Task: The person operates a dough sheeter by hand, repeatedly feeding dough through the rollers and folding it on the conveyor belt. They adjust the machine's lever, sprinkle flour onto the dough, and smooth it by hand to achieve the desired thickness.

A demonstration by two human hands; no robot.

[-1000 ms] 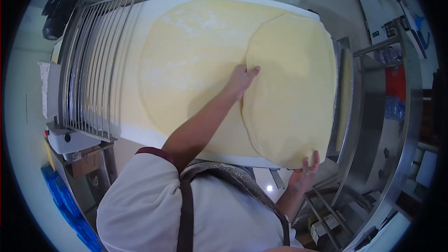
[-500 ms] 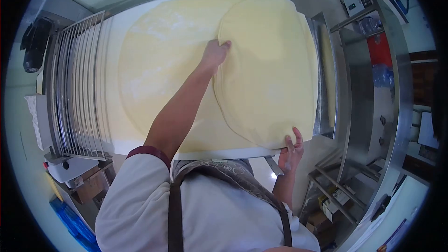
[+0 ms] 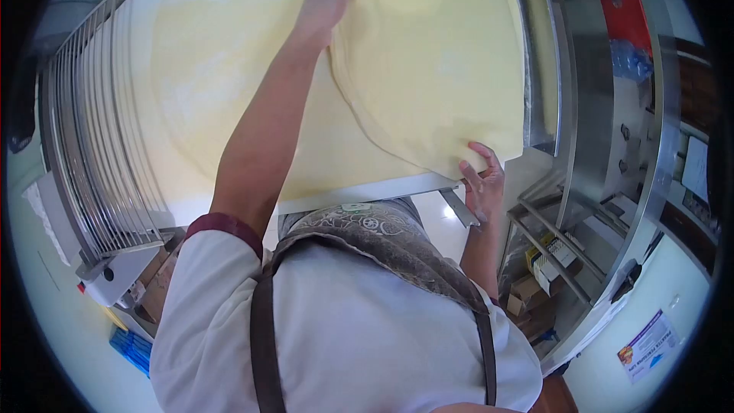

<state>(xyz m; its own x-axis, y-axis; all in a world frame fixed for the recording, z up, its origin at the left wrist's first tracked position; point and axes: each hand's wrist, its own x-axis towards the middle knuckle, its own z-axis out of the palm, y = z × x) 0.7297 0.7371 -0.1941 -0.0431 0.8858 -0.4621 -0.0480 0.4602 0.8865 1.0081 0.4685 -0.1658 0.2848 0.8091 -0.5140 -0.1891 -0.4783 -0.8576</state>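
A wide sheet of pale yellow dough [image 3: 229, 69] lies on the white work surface, with whitish patches on its left part. Its right part [image 3: 436, 61] is a layer folded over, with a curved edge facing left. At the upper part of that edge, my left hand [image 3: 325, 11] is closed on the dough, thumb over the top layer. My right hand [image 3: 483, 180] grips the dough at the near right corner, beside the surface's front edge, fingers curled over it and thumb at its near side.
On the left stands a rack of parallel metal bars [image 3: 95, 138]. A metal tray [image 3: 543, 61] borders the right side of the surface. Farther right are metal shelving [image 3: 650, 153] and cardboard boxes [image 3: 531, 291] low down. A metal bracket [image 3: 459, 208] sticks out below the front edge.
The view has tilted down, so the surface and both hands appear higher or shifted in the picture. Both hands keep their hold, and the folded layer looks much the same.
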